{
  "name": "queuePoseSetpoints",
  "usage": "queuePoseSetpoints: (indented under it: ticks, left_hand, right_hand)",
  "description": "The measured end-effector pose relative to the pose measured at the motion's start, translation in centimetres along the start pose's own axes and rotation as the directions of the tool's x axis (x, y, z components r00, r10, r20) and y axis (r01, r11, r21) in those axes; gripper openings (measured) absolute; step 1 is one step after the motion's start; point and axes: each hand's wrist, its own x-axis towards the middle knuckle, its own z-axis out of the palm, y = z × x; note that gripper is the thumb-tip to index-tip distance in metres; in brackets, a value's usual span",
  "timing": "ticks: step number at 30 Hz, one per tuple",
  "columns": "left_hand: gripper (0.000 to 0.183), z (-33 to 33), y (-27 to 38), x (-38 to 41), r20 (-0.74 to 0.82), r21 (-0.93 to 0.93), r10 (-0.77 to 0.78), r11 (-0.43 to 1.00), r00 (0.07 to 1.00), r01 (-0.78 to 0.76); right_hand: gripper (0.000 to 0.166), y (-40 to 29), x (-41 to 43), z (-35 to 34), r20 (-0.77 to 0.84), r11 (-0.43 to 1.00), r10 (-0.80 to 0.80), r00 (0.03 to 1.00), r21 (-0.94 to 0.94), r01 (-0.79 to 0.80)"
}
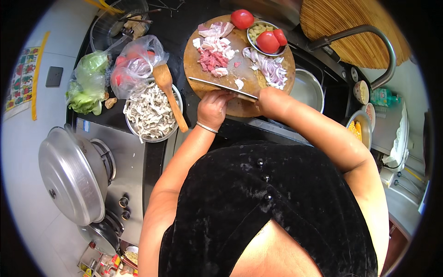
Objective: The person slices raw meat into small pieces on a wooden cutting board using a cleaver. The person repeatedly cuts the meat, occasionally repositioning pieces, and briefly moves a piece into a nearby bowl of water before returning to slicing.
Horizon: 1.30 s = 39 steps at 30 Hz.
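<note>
My right hand [273, 100] grips the handle end of a kitchen knife [223, 88], whose blade lies across the near part of a round wooden cutting board [242, 109]. Close behind the blade is my left hand [213, 105], fingers bent together near the board's edge; whether it holds a piece of food is hidden. Beyond the knife lie chopped red meat [211, 60], pale fatty meat pieces [216, 45], a larger meat slice [216, 29] and sliced red onion [271, 69]. A metal bowl [250, 38] at the board's far right holds diced pale vegetable and tomato [267, 42]. Another tomato [242, 18] sits beside it.
Left of the board, a wooden spatula [169, 91] rests across a bowl of torn mushrooms [148, 110]. Bagged tomatoes [129, 65] and leafy greens [88, 83] lie beyond. A large lidded pot [69, 176] stands on the stove. At right are a sink basin [306, 90] and a curved faucet [391, 52].
</note>
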Motion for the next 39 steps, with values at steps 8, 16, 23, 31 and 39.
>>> queuePoseSetpoints:
  ticks: [8, 16, 23, 31, 39]
  left_hand:
    - [0.027, -0.1, 0.2, -0.3, 0.02, -0.031, -0.049, 0.998, 0.999, 0.05]
    - [0.026, -0.2, 0.3, -0.1, 0.022, -0.01, -0.046, 0.999, 0.999, 0.046]
    - [0.027, -0.1, 0.3, -0.2, 0.004, -0.042, -0.045, 0.998, 0.999, 0.045]
    - [0.021, 0.1, 0.5, -0.1, 0.004, -0.019, -0.044, 0.999, 0.999, 0.044]
    - [0.027, -0.1, 0.1, -0.2, 0.047, -0.008, -0.017, 1.0, 0.999, 0.017]
  right_hand:
    - [0.024, 1.4, -2.2, 0.1, -0.027, 0.991, 0.111, 0.993, 0.077, -0.109]
    - [0.02, -2.4, 1.1, -0.8, -0.024, 0.998, -0.011, 1.0, -0.062, 0.01]
    - [0.021, 5.3, -2.6, 1.6, -0.051, 0.986, 0.16, 0.986, -0.037, -0.162]
    - [0.021, 2.8, -0.2, 1.6, -0.101, 0.997, 0.083, 0.991, -0.001, -0.083]
    - [0.022, 0.4, 0.3, -0.1, -0.041, 0.996, 0.065, 0.997, -0.059, -0.067]
